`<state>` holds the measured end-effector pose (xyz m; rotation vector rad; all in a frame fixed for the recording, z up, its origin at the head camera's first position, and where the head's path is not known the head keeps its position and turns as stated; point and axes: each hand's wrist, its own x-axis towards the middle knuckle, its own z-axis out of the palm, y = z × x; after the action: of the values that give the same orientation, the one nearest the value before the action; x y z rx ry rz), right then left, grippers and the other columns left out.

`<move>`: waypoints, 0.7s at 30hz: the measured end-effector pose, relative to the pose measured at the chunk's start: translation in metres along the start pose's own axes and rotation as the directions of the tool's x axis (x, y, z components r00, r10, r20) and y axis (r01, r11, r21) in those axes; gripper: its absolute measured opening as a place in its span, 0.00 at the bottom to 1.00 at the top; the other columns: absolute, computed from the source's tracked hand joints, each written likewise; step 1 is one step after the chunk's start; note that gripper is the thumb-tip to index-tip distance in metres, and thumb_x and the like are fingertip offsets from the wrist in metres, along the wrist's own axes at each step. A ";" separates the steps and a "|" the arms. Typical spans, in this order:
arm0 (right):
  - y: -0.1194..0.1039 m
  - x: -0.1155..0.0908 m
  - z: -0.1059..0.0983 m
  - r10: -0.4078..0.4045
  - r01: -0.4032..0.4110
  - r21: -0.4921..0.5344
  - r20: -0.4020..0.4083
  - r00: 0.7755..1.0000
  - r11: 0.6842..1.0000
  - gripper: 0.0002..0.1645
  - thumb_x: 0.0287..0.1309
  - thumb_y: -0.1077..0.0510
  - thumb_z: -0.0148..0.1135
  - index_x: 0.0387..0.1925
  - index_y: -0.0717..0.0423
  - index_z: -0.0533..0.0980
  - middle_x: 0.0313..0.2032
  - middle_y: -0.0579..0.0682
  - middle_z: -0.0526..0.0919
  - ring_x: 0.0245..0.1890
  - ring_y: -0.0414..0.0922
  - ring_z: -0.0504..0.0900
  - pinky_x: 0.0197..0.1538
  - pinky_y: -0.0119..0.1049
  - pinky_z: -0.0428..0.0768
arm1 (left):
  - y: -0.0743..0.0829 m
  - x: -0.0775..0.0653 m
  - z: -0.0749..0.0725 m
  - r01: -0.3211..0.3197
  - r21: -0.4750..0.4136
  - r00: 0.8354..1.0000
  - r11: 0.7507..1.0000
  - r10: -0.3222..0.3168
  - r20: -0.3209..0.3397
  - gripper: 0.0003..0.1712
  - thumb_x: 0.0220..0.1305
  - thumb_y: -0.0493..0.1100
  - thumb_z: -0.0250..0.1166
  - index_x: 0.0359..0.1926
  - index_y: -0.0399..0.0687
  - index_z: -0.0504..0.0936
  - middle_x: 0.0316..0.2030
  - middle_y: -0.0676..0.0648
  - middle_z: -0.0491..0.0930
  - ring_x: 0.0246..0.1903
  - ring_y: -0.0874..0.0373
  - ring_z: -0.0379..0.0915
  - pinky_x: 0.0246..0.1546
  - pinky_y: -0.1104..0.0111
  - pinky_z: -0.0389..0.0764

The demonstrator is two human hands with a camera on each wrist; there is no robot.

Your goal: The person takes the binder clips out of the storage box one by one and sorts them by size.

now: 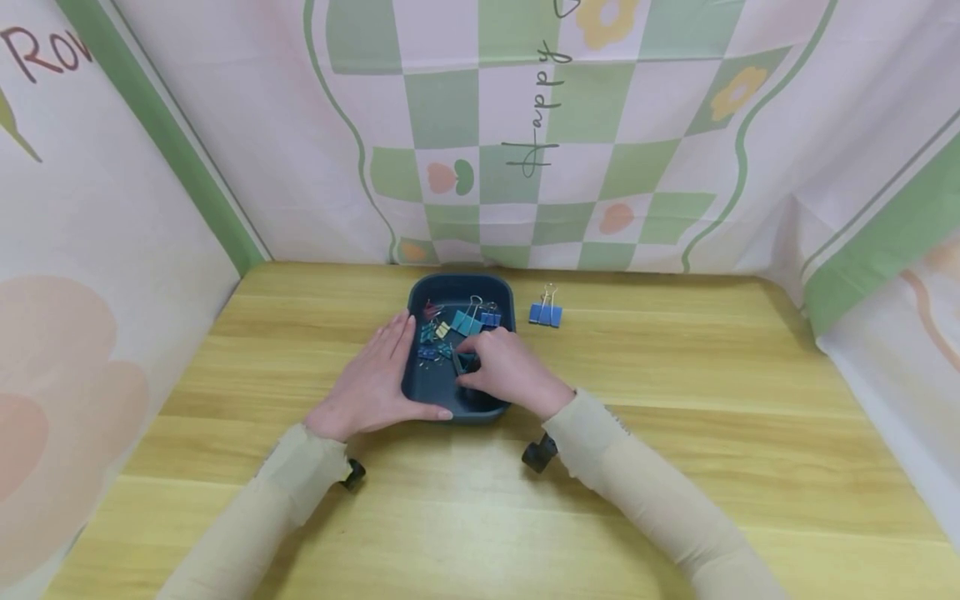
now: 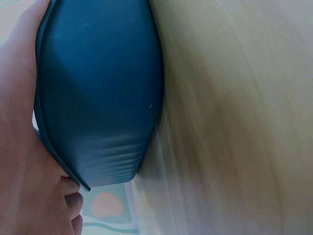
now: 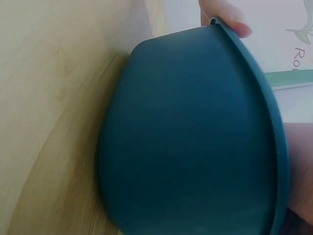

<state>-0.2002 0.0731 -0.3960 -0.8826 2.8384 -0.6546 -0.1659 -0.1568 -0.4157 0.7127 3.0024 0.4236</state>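
A dark blue-green plastic tray [image 1: 459,400] stands on the wooden table, with several small binder clips [image 1: 427,333] lying inside. Across its left rim rests my left hand [image 1: 375,375], fingers stretched along the edge and thumb laid on the near rim. Inside the tray my right hand [image 1: 510,371] pinches a dark teal binder clip [image 1: 468,363] between thumb and fingers. A larger teal binder clip [image 1: 467,322] and a dark blue one [image 1: 491,318] lie just beyond it. Both wrist views show mostly the tray's outer wall [image 2: 102,73], hiding the pinched clip.
A blue binder clip [image 1: 546,314] stands on the table [image 1: 675,375], right of the tray's far end. A printed cloth [image 1: 525,108] hangs behind the table's far edge, with more cloth at both sides.
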 end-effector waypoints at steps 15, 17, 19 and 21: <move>0.002 -0.001 -0.003 -0.026 0.027 0.023 -0.042 0.999 0.999 0.21 0.51 0.56 0.81 0.47 0.59 0.87 0.39 0.52 0.89 0.32 0.40 0.86 0.38 0.34 0.85 | 0.001 0.000 -0.001 0.007 0.001 1.000 1.000 -0.007 0.010 0.85 0.41 0.94 0.50 0.80 0.37 0.36 0.80 0.39 0.34 0.78 0.51 0.30 0.76 0.59 0.41; 0.002 -0.002 -0.006 -0.026 0.028 0.038 -0.059 0.998 0.999 0.20 0.50 0.57 0.82 0.45 0.59 0.87 0.37 0.52 0.89 0.32 0.41 0.85 0.37 0.34 0.85 | 0.001 0.000 -0.001 0.007 -0.001 1.000 1.000 -0.007 0.009 0.85 0.41 0.94 0.50 0.80 0.37 0.36 0.80 0.39 0.34 0.78 0.51 0.30 0.76 0.59 0.41; 0.002 -0.003 -0.010 -0.028 0.032 0.052 -0.079 0.996 0.998 0.20 0.49 0.59 0.82 0.44 0.59 0.87 0.37 0.52 0.88 0.32 0.41 0.85 0.38 0.35 0.85 | 0.001 0.000 -0.001 0.009 -0.002 1.000 1.000 -0.009 0.009 0.85 0.41 0.94 0.51 0.80 0.37 0.36 0.80 0.39 0.34 0.78 0.51 0.30 0.76 0.59 0.40; 0.002 -0.004 -0.015 -0.036 0.043 0.065 -0.101 0.994 0.997 0.19 0.48 0.60 0.82 0.43 0.60 0.87 0.37 0.53 0.88 0.33 0.43 0.85 0.37 0.35 0.85 | 0.002 0.000 -0.001 0.012 -0.001 1.000 1.000 -0.012 0.011 0.85 0.40 0.94 0.50 0.80 0.37 0.36 0.80 0.40 0.34 0.78 0.51 0.30 0.76 0.59 0.41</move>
<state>-0.2011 0.0823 -0.3833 -0.9225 2.8733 -0.8169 -0.1656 -0.1555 -0.4143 0.6940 2.9944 0.4194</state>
